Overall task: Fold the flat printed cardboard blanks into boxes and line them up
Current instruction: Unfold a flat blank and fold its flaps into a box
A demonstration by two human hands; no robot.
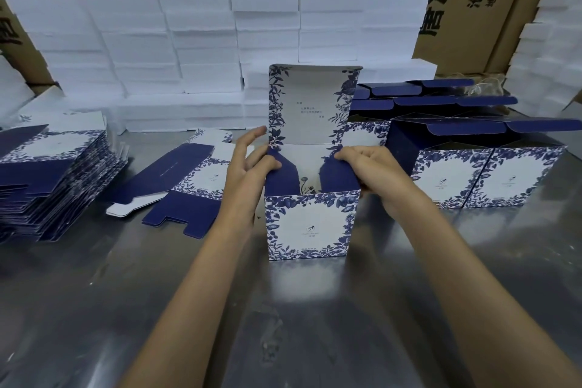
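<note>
We have the box [310, 225] standing upright on the metal table [315, 324], squarely in front of us, its printed front toward us and its tall lid panel [307, 104] standing straight up at the back so the mouth stays open for our work. Our left hand [252, 164] presses the left dark-blue side flap [283, 173] inward with the thumb and a fingertip on its upper edge, the other fingers stretched out and relaxed; our right hand [362, 164] curls its fingers over the right side flap [338, 175] and grips it, thumb hidden behind the wall. Both flaps lean in over the opening, which we judge is the step before the lid comes down on them. The next flat blank [189, 179] lies just left of our left wrist, within easy reach, and the stack of blanks [53, 179] sits further left near the table's edge. The 2 finished boxes [491, 176] in the nearest row stand side by side at our right, with more behind them, their lids still up. Between our box and that row there is a narrow gap, so we judge a short slide right would line it up; the right forearm lies across that path now. Toward us the table is bare metal. Behind, white foam slabs [189, 41] wall off the back.
</note>
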